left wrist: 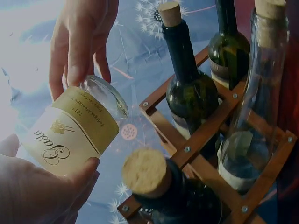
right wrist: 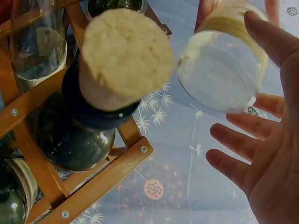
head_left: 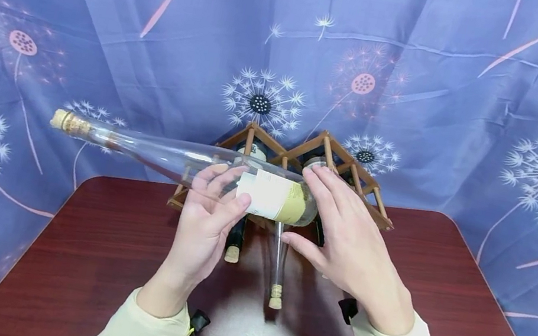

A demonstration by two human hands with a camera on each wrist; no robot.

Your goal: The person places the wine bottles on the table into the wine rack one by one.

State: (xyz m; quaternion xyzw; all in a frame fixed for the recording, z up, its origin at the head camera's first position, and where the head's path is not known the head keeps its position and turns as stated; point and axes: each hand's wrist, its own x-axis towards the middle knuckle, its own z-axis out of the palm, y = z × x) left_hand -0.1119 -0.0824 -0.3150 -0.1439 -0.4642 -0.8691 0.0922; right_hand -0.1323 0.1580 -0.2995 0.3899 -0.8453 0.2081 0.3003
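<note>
A clear glass wine bottle (head_left: pixel 158 151) lies nearly level above the table, its corked neck toward the left. My left hand (head_left: pixel 207 223) grips it from below around the body, thumb beside the white and yellow-green label (left wrist: pixel 70 130). At the bottle's base, my right hand (head_left: pixel 344 229) has its fingers spread and fairly straight, with fingertips right by the glass. The right wrist view shows the round glass bottom (right wrist: pixel 219 70) between thumb and fingers. Behind and below the held bottle stands a wooden wine rack (head_left: pixel 288 150) with several corked bottles in it.
A dark green bottle (head_left: pixel 235 237) and another clear bottle (head_left: pixel 276 271) point their corks from the rack toward the front. The rack stands at the back of the reddish-brown table (head_left: pixel 96 258). A blue dandelion-print cloth (head_left: pixel 186 57) hangs behind and at both sides.
</note>
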